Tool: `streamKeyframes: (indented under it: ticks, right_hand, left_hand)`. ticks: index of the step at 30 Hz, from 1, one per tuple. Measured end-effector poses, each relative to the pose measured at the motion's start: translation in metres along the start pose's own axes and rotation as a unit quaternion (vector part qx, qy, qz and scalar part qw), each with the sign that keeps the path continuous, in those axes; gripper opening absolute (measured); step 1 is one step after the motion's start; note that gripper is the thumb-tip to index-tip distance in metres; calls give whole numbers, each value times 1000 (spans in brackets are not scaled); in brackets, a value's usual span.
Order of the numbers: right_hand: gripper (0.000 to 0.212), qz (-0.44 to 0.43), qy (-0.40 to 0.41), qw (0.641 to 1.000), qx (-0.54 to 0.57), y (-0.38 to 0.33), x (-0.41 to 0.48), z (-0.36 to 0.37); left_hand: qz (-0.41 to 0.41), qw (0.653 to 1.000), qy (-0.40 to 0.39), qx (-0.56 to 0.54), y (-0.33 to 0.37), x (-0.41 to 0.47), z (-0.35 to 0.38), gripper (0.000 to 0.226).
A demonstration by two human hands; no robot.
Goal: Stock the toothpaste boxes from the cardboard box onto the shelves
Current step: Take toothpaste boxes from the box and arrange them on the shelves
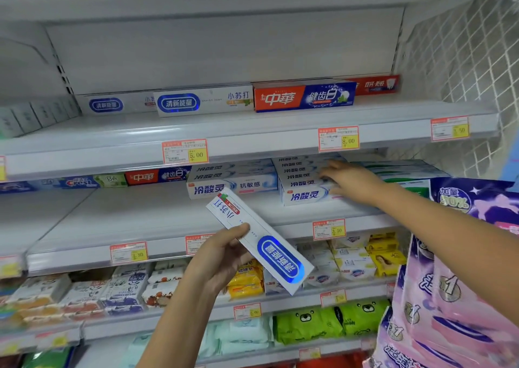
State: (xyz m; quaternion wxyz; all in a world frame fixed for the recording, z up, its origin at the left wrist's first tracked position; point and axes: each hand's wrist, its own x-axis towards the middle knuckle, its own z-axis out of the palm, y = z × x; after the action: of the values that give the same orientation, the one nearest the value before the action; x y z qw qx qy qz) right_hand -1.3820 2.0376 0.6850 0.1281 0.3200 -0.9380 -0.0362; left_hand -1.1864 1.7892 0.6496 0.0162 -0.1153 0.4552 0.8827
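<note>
My left hand (222,258) grips a white toothpaste box with a blue oval logo (261,238), held tilted in front of the middle shelf (146,221). My right hand (351,182) reaches onto that shelf, fingers spread against a stack of white-and-blue toothpaste boxes (306,183). A second, lower stack of the same kind (233,182) stands just to its left. On the upper shelf (252,131) lie matching white boxes with the blue oval (205,102) and a red-and-blue box (303,98). The cardboard box is out of view.
Price tags (185,151) line the shelf edges. Soap packs (373,258) and wipes fill the lower shelves. Pink and purple hanging packs (455,297) crowd the right side, under my right arm. A wire grid panel (471,58) closes the upper right.
</note>
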Motion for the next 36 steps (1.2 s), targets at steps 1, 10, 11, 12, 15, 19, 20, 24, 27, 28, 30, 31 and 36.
streamKeyframes:
  ticks: [1, 10, 11, 12, 15, 19, 20, 24, 27, 28, 30, 31, 36]
  right_hand:
    - [42, 5, 4, 1000, -6, -3, -1, 0]
    - [58, -97, -88, 915, 381, -110, -46, -81]
    - [61, -108, -98, 905, 399, -119, -48, -91]
    - [64, -114, -106, 904, 399, -127, -49, -100]
    - [57, -135, -100, 927, 335, -151, -45, -123]
    - [38, -137, -45, 920, 363, -166, -40, -159]
    - [37, -133, -23, 914, 383, -165, -38, -170]
    - [44, -94, 78, 878, 462, -155, -24, -206]
    - [43, -63, 64, 911, 402, -163, 3, -215]
    - [40, -56, 54, 930, 360, -170, 14, -216]
    - [34, -53, 55, 950, 302, -186, 36, -220]
    - [32, -53, 68, 951, 297, -194, 48, -223]
    - [40, -47, 135, 956, 255, -218, 122, -241]
  left_hand:
    - [5, 1000, -11, 26, 1, 0, -2, 9]
    - [75, 856, -176, 480, 52, -29, -15, 34]
    - [85, 833, -180, 515, 61, -33, -12, 34]
    - [101, 805, -180, 556, 69, -37, -8, 33]
    - [150, 717, -173, 659, 92, -52, 5, 32]
    - [212, 681, -152, 685, 130, -74, 8, 33]
    - [222, 677, -139, 687, 142, -78, 4, 30]
    - [268, 690, -56, 670, 200, -94, -20, 35]
    - [340, 703, 30, 624, 240, -92, -39, 55]
    - [363, 696, 47, 618, 251, -88, -44, 56]
    - [391, 694, 70, 600, 273, -77, -60, 56]
    - [398, 699, 83, 588, 282, -70, -70, 57]
    - [357, 639, 219, 645, 319, -32, -132, 47]
